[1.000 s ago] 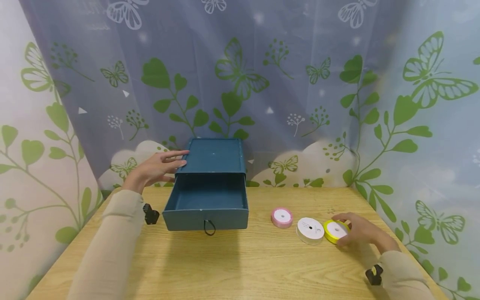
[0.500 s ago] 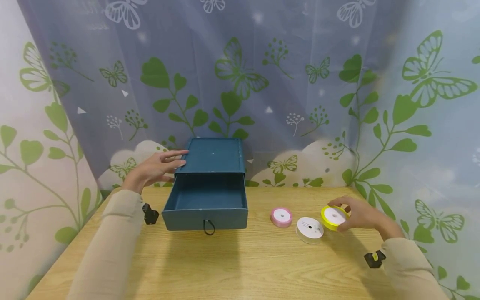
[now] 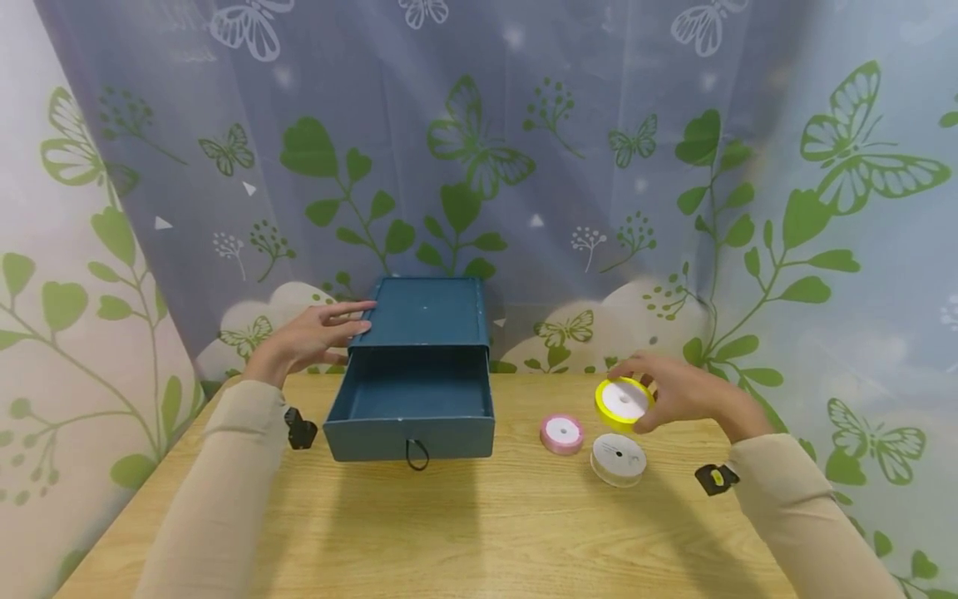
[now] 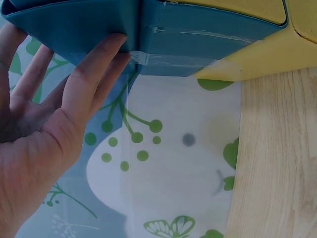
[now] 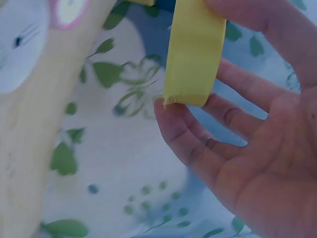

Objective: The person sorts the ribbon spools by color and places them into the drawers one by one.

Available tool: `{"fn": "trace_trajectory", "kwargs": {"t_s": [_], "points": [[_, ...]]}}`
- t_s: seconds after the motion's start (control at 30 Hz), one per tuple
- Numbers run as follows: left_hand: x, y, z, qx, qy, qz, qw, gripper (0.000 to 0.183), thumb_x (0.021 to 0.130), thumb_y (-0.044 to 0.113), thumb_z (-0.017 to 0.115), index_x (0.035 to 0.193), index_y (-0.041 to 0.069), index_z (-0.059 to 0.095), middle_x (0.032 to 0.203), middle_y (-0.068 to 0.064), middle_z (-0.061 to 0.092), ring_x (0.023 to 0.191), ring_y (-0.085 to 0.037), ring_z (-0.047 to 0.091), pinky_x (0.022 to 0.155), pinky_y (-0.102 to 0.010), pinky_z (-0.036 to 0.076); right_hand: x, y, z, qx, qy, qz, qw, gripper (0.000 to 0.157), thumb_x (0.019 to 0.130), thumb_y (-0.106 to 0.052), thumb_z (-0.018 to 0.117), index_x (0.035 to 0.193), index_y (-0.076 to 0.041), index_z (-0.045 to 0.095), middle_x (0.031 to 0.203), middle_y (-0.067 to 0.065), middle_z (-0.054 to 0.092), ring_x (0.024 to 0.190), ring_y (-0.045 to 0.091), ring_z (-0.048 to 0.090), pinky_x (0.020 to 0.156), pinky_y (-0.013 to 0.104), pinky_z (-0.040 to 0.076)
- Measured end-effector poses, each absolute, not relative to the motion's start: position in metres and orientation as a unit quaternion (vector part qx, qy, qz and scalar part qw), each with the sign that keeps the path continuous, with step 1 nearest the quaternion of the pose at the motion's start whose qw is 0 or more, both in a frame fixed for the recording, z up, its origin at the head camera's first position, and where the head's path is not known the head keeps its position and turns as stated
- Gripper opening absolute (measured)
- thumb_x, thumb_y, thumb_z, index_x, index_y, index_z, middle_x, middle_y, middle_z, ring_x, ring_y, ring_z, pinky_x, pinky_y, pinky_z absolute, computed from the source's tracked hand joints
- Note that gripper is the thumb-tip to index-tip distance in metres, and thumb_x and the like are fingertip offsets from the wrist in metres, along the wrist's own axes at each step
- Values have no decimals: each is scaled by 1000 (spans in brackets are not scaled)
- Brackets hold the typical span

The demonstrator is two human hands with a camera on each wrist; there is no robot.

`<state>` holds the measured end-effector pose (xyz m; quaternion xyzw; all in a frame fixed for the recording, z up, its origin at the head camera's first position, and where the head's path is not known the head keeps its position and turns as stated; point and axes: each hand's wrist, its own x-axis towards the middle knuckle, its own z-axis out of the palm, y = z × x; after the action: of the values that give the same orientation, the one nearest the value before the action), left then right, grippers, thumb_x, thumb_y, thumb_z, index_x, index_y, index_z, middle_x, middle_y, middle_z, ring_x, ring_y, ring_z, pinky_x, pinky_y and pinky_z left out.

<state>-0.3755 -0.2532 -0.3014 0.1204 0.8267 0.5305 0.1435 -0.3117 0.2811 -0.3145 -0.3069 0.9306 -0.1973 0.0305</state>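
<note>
My right hand (image 3: 677, 389) pinches a spool of yellow ribbon (image 3: 624, 403) by its rim and holds it above the table, white face up. The right wrist view shows the yellow ribbon edge (image 5: 194, 54) between thumb and fingertips. Below it lie a spool of white ribbon (image 3: 618, 459) and a spool of pink ribbon (image 3: 562, 434). My left hand (image 3: 303, 339) rests against the left side of a dark blue box (image 3: 428, 312), fingers extended, fingertips at its top edge. The box's drawer (image 3: 412, 439) is pulled out, with nothing inside and a black loop on its front.
A light wooden table (image 3: 554, 532) bears the box and the spools. Behind it hangs a curtain (image 3: 569, 208) with butterflies and leaves, close at the back and both sides. The box's taped side (image 4: 198, 49) shows in the left wrist view.
My right hand has lifted the yellow ribbon spool off the table and carried it left, over the white spool's far side. My left hand and the box stay put.
</note>
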Motion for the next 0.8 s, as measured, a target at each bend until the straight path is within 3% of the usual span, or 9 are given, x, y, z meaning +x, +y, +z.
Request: {"fn": "trace_trajectory", "kwargs": {"t_s": [0.2,0.57,0.8], "points": [[-377,-254,-304,126,826,531,145,67,90,46,61,149,36,30,160,-9,15,145,-41,17,109,-56,37,-312,250,-296,-346,921,-177,15,64,67,-18,82,126,-15,57,118,2,56,98,21,55,76,32,51],[-378,-256,-306,141,827,526,139,67,91,47,59,149,35,28,160,-10,13,145,-42,16,108,-56,38,-310,202,-267,-373,910,-181,24,65,67,-16,81,128,-16,57,121,4,56,100,24,55,76,31,52],[-377,-254,-306,132,825,532,139,66,91,47,59,149,36,30,160,-9,15,145,-41,17,108,-55,39,-306,173,-247,-404,900,-159,18,61,67,-17,79,125,-19,58,112,0,56,91,19,52,74,29,49]]}}
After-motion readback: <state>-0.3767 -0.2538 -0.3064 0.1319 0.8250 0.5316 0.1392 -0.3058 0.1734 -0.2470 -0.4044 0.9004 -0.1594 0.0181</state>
